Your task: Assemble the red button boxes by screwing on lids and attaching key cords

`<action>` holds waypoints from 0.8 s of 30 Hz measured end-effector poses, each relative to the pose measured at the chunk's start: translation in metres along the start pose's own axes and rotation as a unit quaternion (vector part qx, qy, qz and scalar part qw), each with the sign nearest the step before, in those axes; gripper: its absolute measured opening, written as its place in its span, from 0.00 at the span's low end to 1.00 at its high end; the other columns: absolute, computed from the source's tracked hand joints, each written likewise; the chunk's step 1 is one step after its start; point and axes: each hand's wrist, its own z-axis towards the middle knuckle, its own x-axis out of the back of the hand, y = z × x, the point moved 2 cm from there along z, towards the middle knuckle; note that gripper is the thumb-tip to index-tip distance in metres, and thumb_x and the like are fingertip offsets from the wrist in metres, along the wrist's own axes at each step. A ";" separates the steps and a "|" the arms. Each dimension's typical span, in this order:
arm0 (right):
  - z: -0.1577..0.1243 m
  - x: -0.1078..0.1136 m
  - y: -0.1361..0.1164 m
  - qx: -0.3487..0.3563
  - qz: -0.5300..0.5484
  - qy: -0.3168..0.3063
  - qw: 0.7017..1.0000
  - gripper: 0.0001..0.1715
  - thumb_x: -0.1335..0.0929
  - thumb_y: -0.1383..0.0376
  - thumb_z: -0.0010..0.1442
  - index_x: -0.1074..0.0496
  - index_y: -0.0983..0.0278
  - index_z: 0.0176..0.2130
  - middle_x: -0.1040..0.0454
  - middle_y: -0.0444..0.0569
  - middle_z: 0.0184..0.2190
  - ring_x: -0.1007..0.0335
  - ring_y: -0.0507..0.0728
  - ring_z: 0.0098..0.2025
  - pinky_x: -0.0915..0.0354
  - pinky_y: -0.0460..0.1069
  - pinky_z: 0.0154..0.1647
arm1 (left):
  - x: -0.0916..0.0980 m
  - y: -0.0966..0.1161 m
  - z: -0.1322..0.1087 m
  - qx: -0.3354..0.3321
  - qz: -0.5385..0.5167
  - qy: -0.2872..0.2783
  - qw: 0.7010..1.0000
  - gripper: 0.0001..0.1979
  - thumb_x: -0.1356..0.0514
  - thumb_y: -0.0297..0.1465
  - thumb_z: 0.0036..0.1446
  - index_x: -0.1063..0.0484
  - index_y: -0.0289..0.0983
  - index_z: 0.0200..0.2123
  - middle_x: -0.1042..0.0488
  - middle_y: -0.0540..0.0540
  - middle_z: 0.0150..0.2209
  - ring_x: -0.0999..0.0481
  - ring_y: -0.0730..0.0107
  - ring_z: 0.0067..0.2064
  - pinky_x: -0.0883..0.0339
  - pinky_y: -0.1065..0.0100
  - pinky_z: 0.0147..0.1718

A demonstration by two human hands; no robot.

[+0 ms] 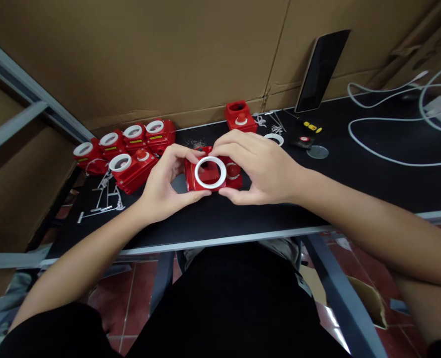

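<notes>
A red housing [191,180] with a round red knob on its right side lies on the black table, between my hands. Over its left part sits a white ring [223,174], with the dark opening visible through it. My left hand [166,184] is curved around the housing's left side, thumb along the near edge and fingers at the far edge. From the right, my right hand [260,169] grips the white ring, its thumb at the near rim and fingertips at the far rim. The ring's underside is hidden.
Several red housings with white rings [133,166] stand at the left, near metal rods [100,211]. Behind my hands are another red housing [240,119] and a loose white ring [275,139]. A clear disc [318,152], yellow-handled tool [310,127] and white cable [388,161] lie right.
</notes>
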 end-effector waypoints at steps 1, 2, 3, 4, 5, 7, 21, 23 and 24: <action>0.000 -0.001 -0.002 -0.004 0.000 0.008 1.000 0.27 0.26 0.50 0.73 0.27 0.63 0.61 0.19 0.64 0.58 0.19 0.72 0.57 0.23 0.64 0.56 | 0.000 0.000 0.000 -0.004 0.001 -0.001 1.000 0.32 0.14 0.44 0.57 0.27 0.44 0.54 0.18 0.39 0.59 0.13 0.52 0.61 0.14 0.56 0.58; 0.000 -0.002 -0.003 -0.007 -0.004 0.014 1.000 0.28 0.26 0.49 0.73 0.28 0.63 0.61 0.19 0.64 0.57 0.19 0.71 0.56 0.22 0.63 0.55 | 0.000 0.000 0.000 -0.009 0.001 -0.003 1.000 0.31 0.14 0.44 0.58 0.27 0.44 0.53 0.18 0.40 0.59 0.14 0.53 0.61 0.14 0.57 0.57; 0.000 -0.004 -0.004 -0.010 -0.009 0.018 1.000 0.27 0.25 0.49 0.73 0.28 0.63 0.60 0.20 0.64 0.57 0.19 0.71 0.55 0.22 0.62 0.54 | 0.000 0.001 0.000 -0.015 0.001 -0.005 1.000 0.31 0.14 0.44 0.59 0.27 0.44 0.53 0.18 0.40 0.59 0.14 0.54 0.60 0.14 0.58 0.56; 0.000 -0.005 -0.005 -0.014 -0.014 0.020 1.000 0.26 0.25 0.50 0.74 0.29 0.63 0.60 0.20 0.63 0.56 0.19 0.70 0.54 0.22 0.61 0.52 | -0.001 0.001 0.000 -0.020 0.003 -0.006 1.000 0.30 0.15 0.43 0.59 0.27 0.44 0.53 0.18 0.40 0.58 0.14 0.54 0.60 0.14 0.59 0.55; -0.001 -0.006 -0.006 -0.018 -0.018 0.019 0.999 0.25 0.25 0.51 0.75 0.29 0.63 0.60 0.20 0.63 0.56 0.19 0.69 0.53 0.22 0.61 0.51 | -0.001 0.001 -0.001 -0.021 0.005 -0.008 1.000 0.30 0.15 0.43 0.59 0.27 0.44 0.53 0.19 0.41 0.58 0.14 0.55 0.59 0.14 0.59 0.55; -0.002 -0.009 -0.008 -0.026 -0.022 0.020 0.999 0.22 0.26 0.54 0.76 0.28 0.63 0.60 0.21 0.62 0.55 0.19 0.68 0.52 0.21 0.60 0.49 | -0.002 0.000 -0.001 -0.016 0.008 -0.007 1.000 0.30 0.15 0.43 0.59 0.27 0.44 0.54 0.19 0.41 0.57 0.13 0.56 0.58 0.14 0.59 0.54; -0.024 0.088 0.102 -0.136 -0.118 -0.010 0.984 0.26 0.28 0.44 0.75 0.12 0.59 0.54 0.17 0.57 0.43 0.23 0.54 0.35 0.27 0.54 0.34 | -0.001 -0.002 -0.003 0.036 0.015 -0.011 0.999 0.31 0.14 0.43 0.58 0.28 0.43 0.53 0.19 0.37 0.59 0.13 0.51 0.58 0.13 0.54 0.55; -0.041 0.090 0.142 -0.135 -0.132 -0.047 0.981 0.33 0.28 0.38 0.73 0.09 0.62 0.48 0.17 0.55 0.35 0.28 0.49 0.27 0.36 0.52 0.25 | -0.001 -0.002 -0.003 0.035 0.015 -0.013 0.999 0.31 0.14 0.43 0.58 0.27 0.43 0.53 0.19 0.38 0.59 0.13 0.52 0.57 0.13 0.55 0.55; -0.050 0.087 0.160 -0.143 -0.146 -0.076 0.976 0.37 0.28 0.36 0.72 0.09 0.65 0.44 0.17 0.55 0.34 0.28 0.49 0.27 0.38 0.52 0.25 | -0.001 -0.002 -0.003 0.035 0.015 -0.014 0.999 0.31 0.14 0.42 0.58 0.27 0.43 0.53 0.19 0.38 0.59 0.13 0.53 0.57 0.13 0.55 0.55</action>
